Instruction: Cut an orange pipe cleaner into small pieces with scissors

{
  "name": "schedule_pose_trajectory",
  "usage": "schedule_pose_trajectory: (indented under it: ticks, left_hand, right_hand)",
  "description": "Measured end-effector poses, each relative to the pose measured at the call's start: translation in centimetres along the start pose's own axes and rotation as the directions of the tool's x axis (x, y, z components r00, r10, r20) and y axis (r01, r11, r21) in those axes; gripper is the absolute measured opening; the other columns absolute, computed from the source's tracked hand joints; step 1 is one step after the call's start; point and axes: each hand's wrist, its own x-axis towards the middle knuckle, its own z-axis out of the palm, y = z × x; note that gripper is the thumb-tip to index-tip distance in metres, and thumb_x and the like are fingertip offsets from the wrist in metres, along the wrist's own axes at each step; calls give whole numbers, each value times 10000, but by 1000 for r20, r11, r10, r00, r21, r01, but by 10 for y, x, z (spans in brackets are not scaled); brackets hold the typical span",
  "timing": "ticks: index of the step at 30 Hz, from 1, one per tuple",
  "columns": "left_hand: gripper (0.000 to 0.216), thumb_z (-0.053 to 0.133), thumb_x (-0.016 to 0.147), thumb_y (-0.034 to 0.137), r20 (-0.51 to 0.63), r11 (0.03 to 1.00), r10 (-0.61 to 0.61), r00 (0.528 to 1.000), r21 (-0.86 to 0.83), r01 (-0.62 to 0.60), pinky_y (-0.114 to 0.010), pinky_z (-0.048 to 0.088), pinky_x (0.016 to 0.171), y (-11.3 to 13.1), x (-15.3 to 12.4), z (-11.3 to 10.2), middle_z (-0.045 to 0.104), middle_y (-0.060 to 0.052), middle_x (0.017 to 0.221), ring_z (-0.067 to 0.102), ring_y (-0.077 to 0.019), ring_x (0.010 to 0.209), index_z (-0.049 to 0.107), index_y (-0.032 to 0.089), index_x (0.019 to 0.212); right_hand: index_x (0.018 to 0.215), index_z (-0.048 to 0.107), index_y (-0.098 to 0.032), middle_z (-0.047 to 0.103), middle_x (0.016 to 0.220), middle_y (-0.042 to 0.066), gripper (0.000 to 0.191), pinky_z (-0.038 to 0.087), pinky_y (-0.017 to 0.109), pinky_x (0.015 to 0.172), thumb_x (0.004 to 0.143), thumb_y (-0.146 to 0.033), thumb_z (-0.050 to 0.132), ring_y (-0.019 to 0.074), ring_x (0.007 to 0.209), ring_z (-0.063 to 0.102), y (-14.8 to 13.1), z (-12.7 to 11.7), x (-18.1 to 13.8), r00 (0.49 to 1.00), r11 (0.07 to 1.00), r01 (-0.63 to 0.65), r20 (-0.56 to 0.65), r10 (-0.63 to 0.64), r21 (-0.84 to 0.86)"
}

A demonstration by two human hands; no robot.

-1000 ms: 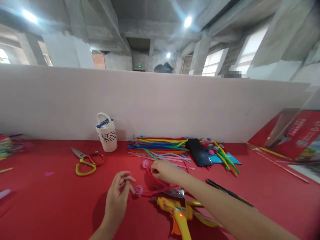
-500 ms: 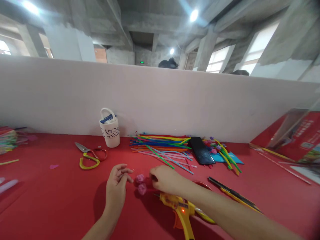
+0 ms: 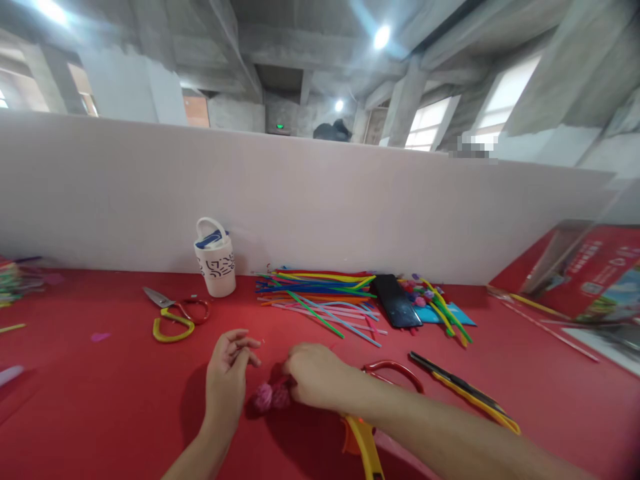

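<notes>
Two pink fuzzy balls (image 3: 263, 398), somewhat blurred, are side by side close above or on the red table. My right hand (image 3: 320, 377) is closed at their right end, its fingertips partly hidden behind the hand, and it appears to pinch them. To their left is my left hand (image 3: 227, 373), fingers loosely bent and apart, holding nothing. Beneath my right forearm lies a yellow glue gun (image 3: 365, 443) with an orange trigger, its front covered by the arm. A red-handled tool (image 3: 397, 367) lies just beyond that forearm.
Yellow-and-red scissors (image 3: 173, 323) and a white cup (image 3: 216, 267) stand or lie at left. Toward the partition (image 3: 300, 200) are colourful pipe cleaners (image 3: 315, 293), a black phone (image 3: 396, 301) and a blue packet (image 3: 457, 313). A black-and-yellow tool (image 3: 465, 390) lies at right.
My right hand has shifted a little left and nearer me, and the pink balls have turned from stacked to side by side. The glue gun is more covered by the arm. My left hand barely differs.
</notes>
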Motion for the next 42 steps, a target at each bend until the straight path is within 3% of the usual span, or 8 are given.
schedule_pose_trajectory:
  ticks: [5,8,13,16,22,26,37,42]
  left_hand:
    - [263,558,691,205,-160,991,137,978,13,-136,-368,491,764,1,11,-8,591,-42,935,616,-183,795,486,214,944]
    - [418,634,669,210,-239,949,314,919,83,-303,-424,311,1025,5,14,-16,503,-66,1126,479,-225,1125,480,220,1058]
    - [448,567,774,197,87,699,627,774,376,-608,-504,339,985,6,1,-14,471,-118,1213,444,-283,1158,447,215,1206]
    - [404,505,820,182,221,632,621,752,426,-648,-499,356,968,5,-7,-8,490,-122,1184,453,-279,1137,429,222,1215]
    - [356,475,844,174,253,639,586,770,439,-631,-473,390,935,0,-5,-5,491,-130,1160,464,-272,1114,420,207,1194]
    - [325,468,851,192,263,662,546,796,447,-602,-461,414,908,-6,-3,-7,498,-126,1145,484,-267,1083,430,206,1173]
    - [301,460,848,189,260,690,526,810,426,-585,-499,423,916,-11,1,-8,511,-121,1127,500,-266,1078,446,211,1148]
    - [274,464,840,185,230,744,492,840,390,-543,-474,460,879,-11,0,-7,515,-119,1120,526,-252,1037,466,214,1113]
  right_hand:
    - [942,599,-134,619,982,42,153,474,379,799,878,-250,522,173,925,582,-1,1,29,986,997,-62,-157,55,-44]
    - [934,595,-133,617,958,33,141,495,354,755,878,-244,528,161,886,591,-10,5,44,982,999,-43,-184,36,-33]
    - [929,606,-153,632,875,22,171,505,290,660,864,-293,532,143,761,608,-16,11,45,984,999,27,-176,-21,31]
    - [1066,564,-164,604,1036,47,302,503,351,738,873,-391,515,162,862,597,18,3,35,980,997,-38,-195,50,64]
    - [1114,545,-160,578,1101,65,290,499,386,778,880,-331,524,179,918,587,127,-2,10,884,896,-443,-148,443,37]
    - [1124,541,-158,571,1117,72,299,498,387,784,878,-328,529,183,931,583,154,14,-9,833,844,-537,-159,530,3]
    - [1113,551,-164,562,1147,72,274,477,412,830,882,-308,522,197,991,563,82,19,57,959,982,-115,-275,71,-149]
    - [1116,547,-154,566,1135,74,281,483,409,818,879,-305,527,198,981,567,64,21,80,952,979,-112,-300,57,-170]
